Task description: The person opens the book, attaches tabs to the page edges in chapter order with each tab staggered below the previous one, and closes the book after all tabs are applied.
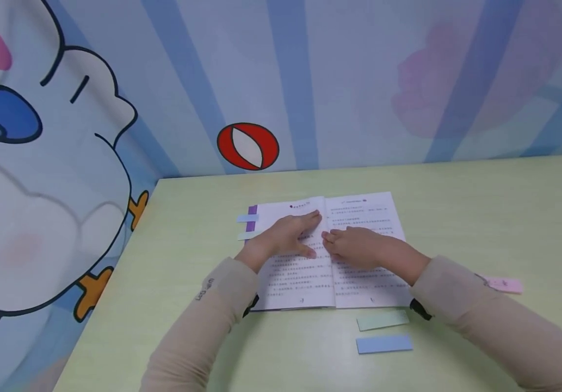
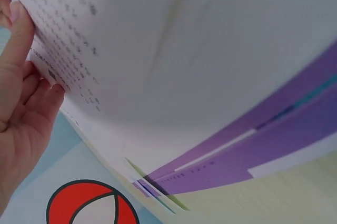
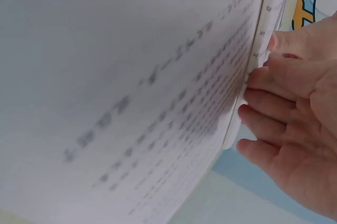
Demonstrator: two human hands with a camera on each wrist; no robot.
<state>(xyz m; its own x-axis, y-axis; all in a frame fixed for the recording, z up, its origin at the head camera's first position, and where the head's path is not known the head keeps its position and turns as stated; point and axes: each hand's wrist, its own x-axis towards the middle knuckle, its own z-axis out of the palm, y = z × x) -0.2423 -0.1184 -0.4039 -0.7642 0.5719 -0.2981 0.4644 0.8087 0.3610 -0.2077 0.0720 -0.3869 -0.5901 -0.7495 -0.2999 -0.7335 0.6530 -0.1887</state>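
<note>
An open book (image 1: 292, 294) with printed text lies flat on the table, its purple cover edge (image 1: 252, 210) showing at the left. My left hand (image 1: 288, 235) rests on the left page, fingers pointing toward the center fold and thumb spread apart. On the right page lies my right hand (image 1: 359, 247), its fingertips touching the paper close to the fold. From the left wrist view, the left hand (image 2: 26, 108) appears against the printed page (image 2: 137, 77). The right wrist view shows the right hand's loosely bent fingers (image 3: 263, 121) at the fold. Neither hand grips anything.
A pale blue tab (image 1: 246, 218) and a pale green tab (image 1: 247, 236) stick out from the book's left edge. In front of the book are a green strip (image 1: 382, 320) and a blue strip (image 1: 384, 344). A pink strip (image 1: 505, 285) lies beyond the right forearm. A painted wall (image 1: 349, 81) borders the table.
</note>
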